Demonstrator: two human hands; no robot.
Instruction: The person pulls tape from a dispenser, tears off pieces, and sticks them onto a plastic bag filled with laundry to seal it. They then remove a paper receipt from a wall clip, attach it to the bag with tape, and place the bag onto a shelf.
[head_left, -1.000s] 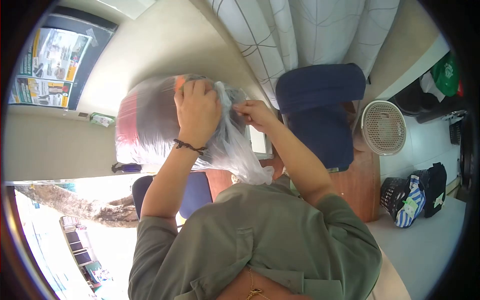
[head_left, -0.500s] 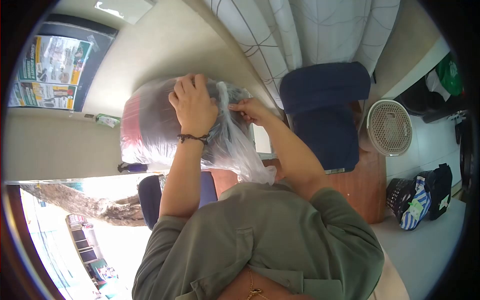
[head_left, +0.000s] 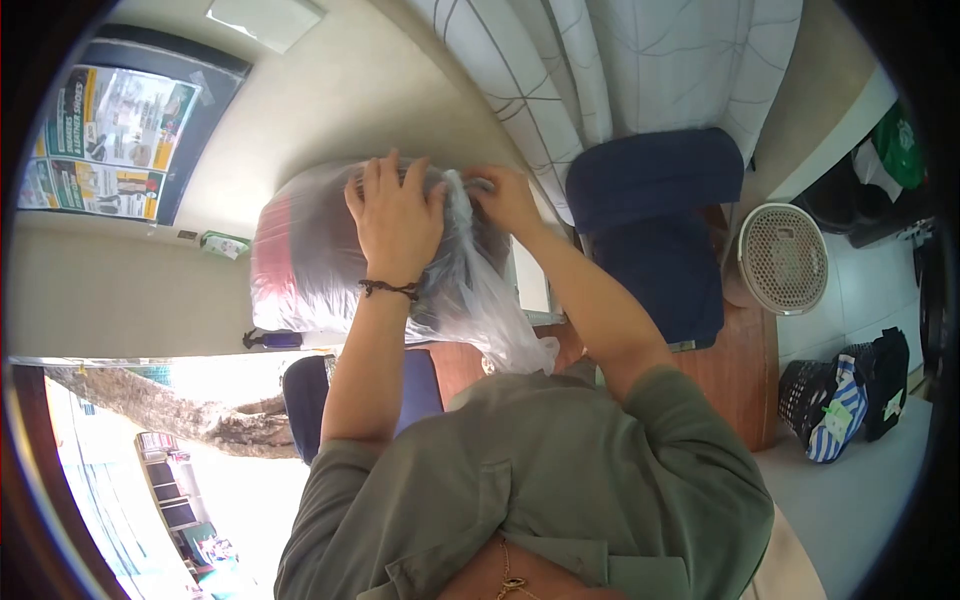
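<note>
A big clear plastic bag [head_left: 318, 240], stuffed with dark and red material that looks like cloth, is in front of me against the wall. My left hand [head_left: 400, 222], with a dark braided bracelet at the wrist, lies over the top of the bag, its fingers spread. To its right, my right hand [head_left: 508, 203] has its fingers closed on the bag's gathered, twisted plastic. The fingertips are partly hidden. From there the loose end of the plastic [head_left: 522, 352] trails down toward my shirt [head_left: 560, 450].
Navy-covered chairs [head_left: 655, 275] [head_left: 415, 385] stand at right and lower left. A lidded woven bin [head_left: 785, 258] and a black basket [head_left: 805, 390] with a striped item are farther right. Posters [head_left: 115, 140] hang at left; a white curtain [head_left: 670, 60] hangs behind.
My left fingers have spread from a bent grip to lie flatter on the bag. My right hand has risen slightly along the twisted plastic. The view has shifted a little.
</note>
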